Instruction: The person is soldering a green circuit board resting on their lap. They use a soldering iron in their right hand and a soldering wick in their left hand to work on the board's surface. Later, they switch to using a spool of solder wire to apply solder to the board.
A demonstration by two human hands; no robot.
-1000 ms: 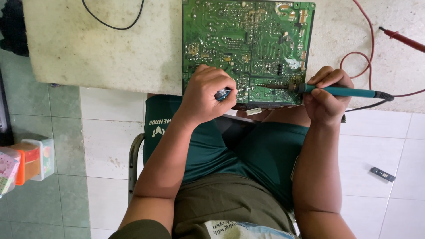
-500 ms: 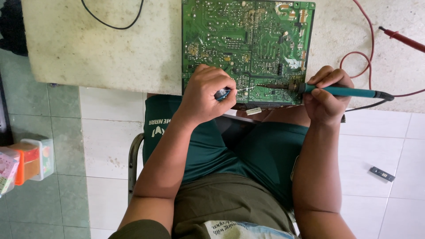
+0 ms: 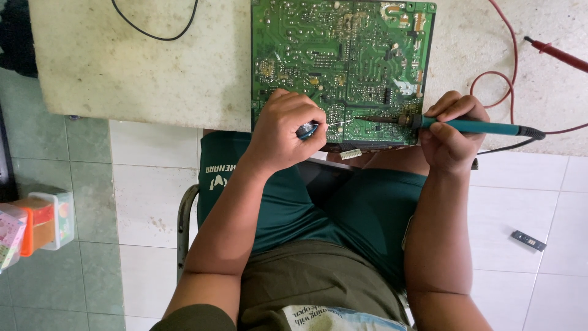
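Right hand [image 3: 452,138] clamped on teal-handled soldering iron [image 3: 471,127], tip laid flat against green printed circuit board [image 3: 343,61] at table edge. Left hand [image 3: 285,132] pinched shut on thin silver solder wire [image 3: 331,124], fed toward tip.

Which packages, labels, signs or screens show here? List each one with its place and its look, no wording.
Box: far left on the floor, orange inside a clear tub.
Packet: left edge by the box, pink with a pattern.
Tag: below the circuit board, near the left hand, small white strip.
Shorts print: left leg, white on green.
Printed cloth: bottom centre, pale with dark marks.
No screens.
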